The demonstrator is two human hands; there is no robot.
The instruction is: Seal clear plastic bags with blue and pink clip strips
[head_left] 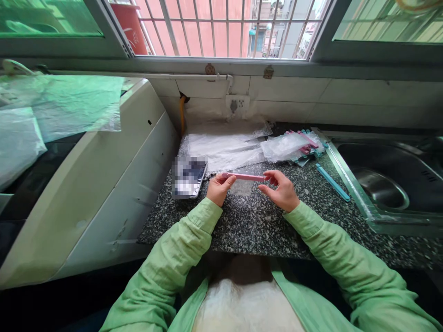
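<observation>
Setting: speckled granite counter (242, 226) under a barred window, with a steel sink (387, 184) at the right and a white appliance (104, 184) at the left.
Held thing: pink clip stick (244, 176), a slim bar lying level above the counter, spanning the gap between both hands.
Left hand: left hand (218, 188) curled, thumb and fingers pinching the bar's left end.
Right hand: right hand (281, 189) pinching the bar's right end with thumb and forefinger, the other fingers loosely fanned.
Handling: likely light, stiff plastic, smooth and a bit slippery (thin enough to flex or snap if bent hard); the two ends look like the sound places to grip, as now.
Under the bar: something clear and thin, perhaps a small bag, hangs below it; I cannot tell for sure.
Nearby: blue clip stick (332, 183) lying on the counter, right of the hands; a heap of plastic bags (224, 147) behind, with more pink and blue sticks (308, 140); a phone (188, 177) just left of the left hand.
</observation>
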